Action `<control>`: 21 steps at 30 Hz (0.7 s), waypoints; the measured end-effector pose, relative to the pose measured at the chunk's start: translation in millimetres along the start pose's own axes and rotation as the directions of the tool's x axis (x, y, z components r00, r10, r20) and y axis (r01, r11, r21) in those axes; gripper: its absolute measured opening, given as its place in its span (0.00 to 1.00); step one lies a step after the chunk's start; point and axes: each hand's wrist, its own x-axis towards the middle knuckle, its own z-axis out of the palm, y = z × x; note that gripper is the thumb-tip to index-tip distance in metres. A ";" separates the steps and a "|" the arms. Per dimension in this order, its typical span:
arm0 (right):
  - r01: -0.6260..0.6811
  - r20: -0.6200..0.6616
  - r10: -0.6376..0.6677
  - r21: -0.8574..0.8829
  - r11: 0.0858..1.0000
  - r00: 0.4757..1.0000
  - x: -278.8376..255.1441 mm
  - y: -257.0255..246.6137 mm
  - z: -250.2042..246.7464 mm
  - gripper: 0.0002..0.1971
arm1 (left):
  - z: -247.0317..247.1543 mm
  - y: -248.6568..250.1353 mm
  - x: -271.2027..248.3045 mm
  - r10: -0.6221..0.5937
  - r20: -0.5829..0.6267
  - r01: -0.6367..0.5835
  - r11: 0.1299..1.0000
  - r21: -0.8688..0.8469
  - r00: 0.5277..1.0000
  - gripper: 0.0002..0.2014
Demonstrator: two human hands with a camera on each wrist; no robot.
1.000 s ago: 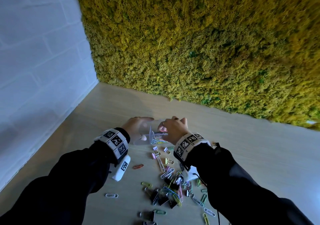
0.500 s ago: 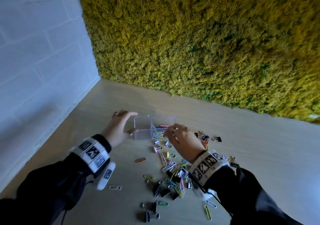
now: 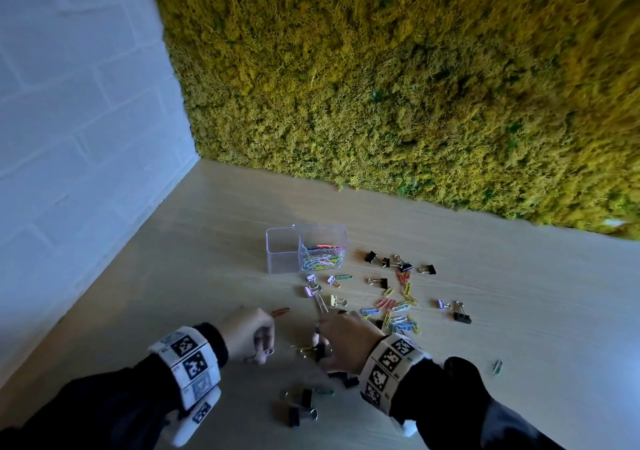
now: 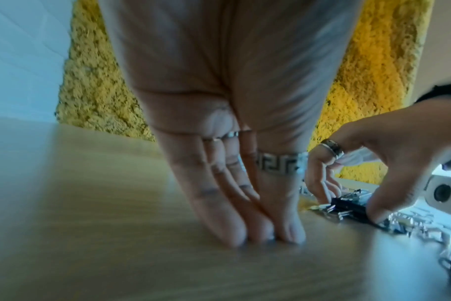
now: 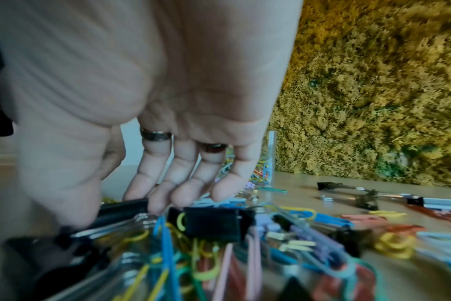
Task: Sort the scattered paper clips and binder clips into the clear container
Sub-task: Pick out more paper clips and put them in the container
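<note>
The clear container (image 3: 282, 255) stands on the table; its right compartment holds coloured paper clips (image 3: 322, 261), its left one looks empty. Loose paper clips (image 3: 398, 311) and black binder clips (image 3: 401, 266) lie scattered to its right and in front. My right hand (image 3: 343, 338) reaches down into the near pile, thumb and fingers pinching a black binder clip (image 4: 348, 205), which also shows under my right fingertips (image 5: 139, 199). My left hand (image 4: 258, 234) stands with straight, bunched fingertips touching the bare table left of the pile; nothing shows under them.
A moss wall (image 3: 415, 86) runs along the table's far edge and a white brick wall (image 3: 69, 120) along the left. An orange paper clip (image 3: 280, 311) lies just beyond my left hand. More binder clips (image 3: 301, 404) lie near the front edge.
Both hands have drawn back from the container toward me. The left hand let go of the container and came down on the table; the right dropped onto the near clip pile.
</note>
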 end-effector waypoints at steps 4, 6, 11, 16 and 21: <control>-0.037 -0.153 0.091 0.327 0.944 0.984 -16.7 27.2 -12.8 0.15 | 0.5 12.5 9.7 0.064 -0.072 -0.063 0.998 0.005 0.995 0.12; -0.074 -0.227 0.176 0.397 0.915 0.958 -33.3 50.7 -20.4 0.13 | -0.3 15.8 12.3 0.084 -0.151 -0.077 0.996 0.047 0.985 0.12; -0.313 -0.053 0.338 0.268 0.911 0.940 -77.9 103.2 7.0 0.09 | 3.6 21.6 19.0 -0.005 -0.244 0.037 0.991 0.127 0.970 0.31; -0.312 -0.198 0.384 0.316 0.896 0.902 -82.5 107.5 23.9 0.11 | 9.8 31.6 28.3 -0.085 -0.140 0.114 0.971 0.211 0.986 0.34; -0.053 -0.197 0.118 0.308 0.950 0.973 -49.4 59.9 18.8 0.20 | 14.4 44.8 38.2 0.011 -0.172 0.029 0.973 0.228 0.985 0.17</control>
